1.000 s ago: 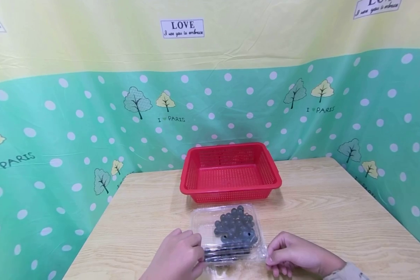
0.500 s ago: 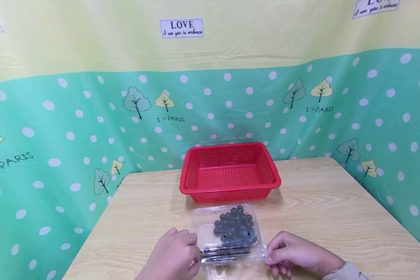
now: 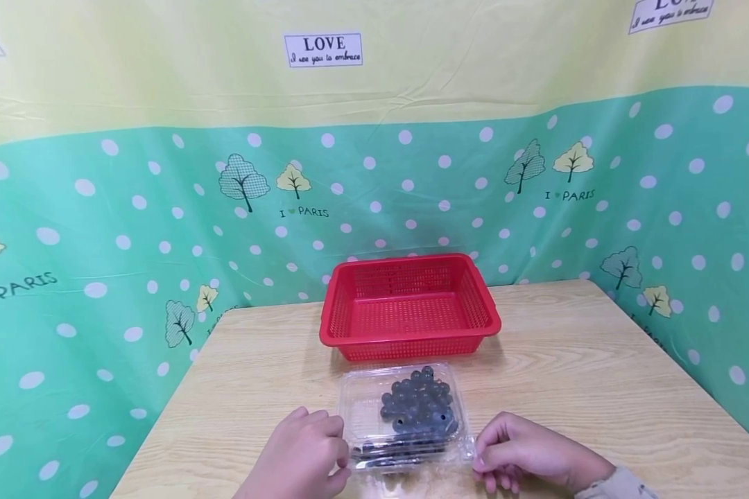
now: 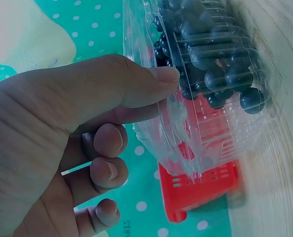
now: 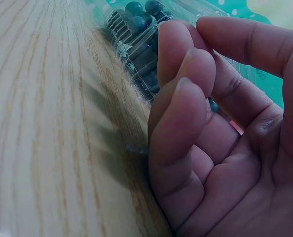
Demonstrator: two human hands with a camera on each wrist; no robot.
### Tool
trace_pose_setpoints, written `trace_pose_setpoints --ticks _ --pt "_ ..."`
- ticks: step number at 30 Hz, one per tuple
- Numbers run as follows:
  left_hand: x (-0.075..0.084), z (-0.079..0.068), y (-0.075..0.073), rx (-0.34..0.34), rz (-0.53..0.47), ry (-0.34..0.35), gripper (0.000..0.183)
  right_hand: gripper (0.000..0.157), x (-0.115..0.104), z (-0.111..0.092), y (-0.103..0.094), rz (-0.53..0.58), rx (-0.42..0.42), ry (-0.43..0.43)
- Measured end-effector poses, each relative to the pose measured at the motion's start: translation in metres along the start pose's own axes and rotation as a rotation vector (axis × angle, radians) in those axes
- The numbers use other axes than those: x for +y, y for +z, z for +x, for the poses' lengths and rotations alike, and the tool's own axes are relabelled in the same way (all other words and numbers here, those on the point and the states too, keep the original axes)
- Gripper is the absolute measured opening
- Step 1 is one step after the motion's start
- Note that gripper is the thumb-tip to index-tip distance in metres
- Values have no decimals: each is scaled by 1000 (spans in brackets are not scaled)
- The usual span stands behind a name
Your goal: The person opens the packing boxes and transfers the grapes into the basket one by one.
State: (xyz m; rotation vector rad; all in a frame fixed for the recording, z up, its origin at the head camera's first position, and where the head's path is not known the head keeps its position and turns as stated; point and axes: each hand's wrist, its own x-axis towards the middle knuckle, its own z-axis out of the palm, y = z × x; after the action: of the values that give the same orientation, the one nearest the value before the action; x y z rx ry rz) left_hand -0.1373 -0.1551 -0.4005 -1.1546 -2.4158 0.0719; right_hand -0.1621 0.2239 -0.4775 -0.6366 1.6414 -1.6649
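A clear plastic clamshell box (image 3: 363,402), its lid down, stands on the table and holds a cluster of dark grapes (image 3: 417,403). At the box's front left corner, my left hand (image 3: 304,447) pinches the rim between thumb and index finger. The left wrist view shows the thumb (image 4: 164,78) on the rim, the other fingers curled below it. My right hand (image 3: 527,449) pinches the front right corner with thumb and index finger. Its remaining fingers (image 5: 178,133) are curled, low over the wood.
Just behind the box sits a red plastic basket (image 3: 412,341) with perforated walls. The wooden table (image 3: 555,374) is bounded at the back and sides by a green and yellow patterned cloth (image 3: 374,173).
My left hand has slid a little to the left along the box's front rim, toward its corner. The right hand, the box and the basket have stayed in place.
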Motion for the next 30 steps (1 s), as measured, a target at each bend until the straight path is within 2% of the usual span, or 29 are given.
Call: trace_pose_setpoints --ticks 6,13,18,25,30 --pt "0 1 -2 -67 -16 -6 18 29 -1 0 0 -2 6 13" --pt "-1 1 0 -37 0 23 21 35 -4 0 1 11 12 66" --pt "-1 1 4 19 29 52 25 36 -5 0 1 21 18 73" --pt "-2 1 7 133 63 90 30 33 -3 0 1 23 31 61" --pt "-2 2 10 183 71 111 32 32 -2 0 1 13 39 58"
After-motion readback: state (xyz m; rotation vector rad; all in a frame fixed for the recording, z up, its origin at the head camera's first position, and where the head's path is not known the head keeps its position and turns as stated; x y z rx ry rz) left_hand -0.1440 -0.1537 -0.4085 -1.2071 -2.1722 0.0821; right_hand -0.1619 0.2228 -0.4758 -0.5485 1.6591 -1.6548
